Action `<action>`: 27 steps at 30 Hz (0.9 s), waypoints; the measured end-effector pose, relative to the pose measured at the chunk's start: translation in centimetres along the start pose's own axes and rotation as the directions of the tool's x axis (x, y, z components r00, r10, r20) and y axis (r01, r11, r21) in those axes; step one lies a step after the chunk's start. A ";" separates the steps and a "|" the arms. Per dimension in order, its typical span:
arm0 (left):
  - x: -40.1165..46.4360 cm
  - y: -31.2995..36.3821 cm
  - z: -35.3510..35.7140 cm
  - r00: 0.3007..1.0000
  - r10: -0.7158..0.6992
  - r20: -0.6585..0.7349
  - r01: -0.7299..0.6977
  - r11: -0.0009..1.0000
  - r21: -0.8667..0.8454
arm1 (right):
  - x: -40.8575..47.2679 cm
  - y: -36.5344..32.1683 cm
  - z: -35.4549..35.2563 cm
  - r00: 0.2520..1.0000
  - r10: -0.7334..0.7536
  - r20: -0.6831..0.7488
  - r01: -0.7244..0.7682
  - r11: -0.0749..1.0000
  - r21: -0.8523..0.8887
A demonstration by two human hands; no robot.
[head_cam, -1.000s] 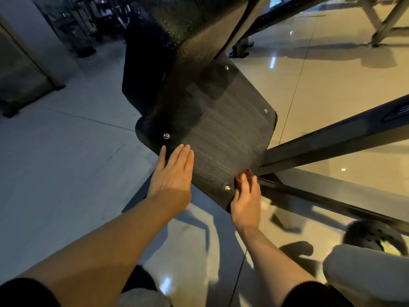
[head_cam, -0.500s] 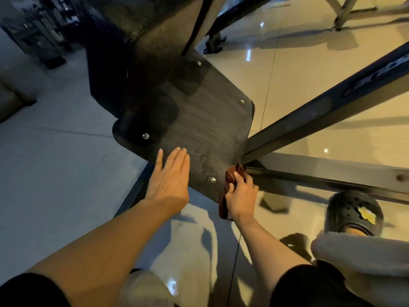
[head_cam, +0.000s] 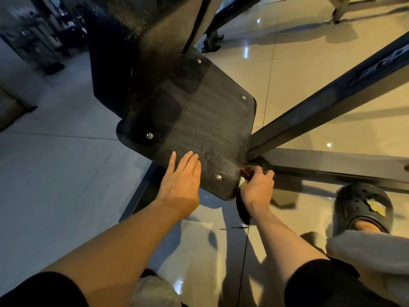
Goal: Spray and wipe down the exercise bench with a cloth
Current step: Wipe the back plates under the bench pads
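Clearly we are mid-wipe: our left hand [head_cam: 180, 187] lies flat, steadying the near edge of the bench's black footplate [head_cam: 199, 129], while our right hand [head_cam: 256, 188] grips the dark cloth [head_cam: 242, 210] at its near right corner, next needing a pass along that edge.

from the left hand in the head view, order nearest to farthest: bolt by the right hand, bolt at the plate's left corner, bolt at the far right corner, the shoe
From the left hand:
1. Near bolt, just right of its fingers.
2. Left corner bolt, up and to the left on the plate.
3. Far right corner bolt, at the plate's far edge.
4. Shoe, far right on the floor.
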State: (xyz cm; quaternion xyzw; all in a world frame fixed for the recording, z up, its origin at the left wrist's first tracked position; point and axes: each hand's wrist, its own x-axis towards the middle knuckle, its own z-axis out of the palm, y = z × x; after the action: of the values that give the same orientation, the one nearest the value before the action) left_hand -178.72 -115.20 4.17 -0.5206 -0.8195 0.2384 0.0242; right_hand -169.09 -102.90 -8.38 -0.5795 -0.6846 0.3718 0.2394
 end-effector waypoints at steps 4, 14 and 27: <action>0.1 -0.9 0.1 0.999 -0.042 -0.022 0.042 0.999 -0.011 | -1.0 -5.4 0.9 0.972 -0.233 0.026 0.216 0.934 0.284; 0.2 -1.5 0.4 0.998 -0.057 -0.022 0.057 0.998 -0.001 | -0.1 -3.4 2.1 0.909 -0.400 0.120 0.386 0.914 0.122; -0.1 -1.7 0.5 0.998 -0.062 -0.031 0.061 0.998 -0.023 | -1.3 -5.0 2.4 0.952 -0.303 0.051 0.303 0.953 0.017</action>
State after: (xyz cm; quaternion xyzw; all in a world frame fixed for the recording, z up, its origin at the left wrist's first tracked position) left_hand -180.29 -116.06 4.44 -0.4992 -0.8371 0.2203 0.0390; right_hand -173.68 -105.00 -5.79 -0.4564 -0.7697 0.3492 0.2779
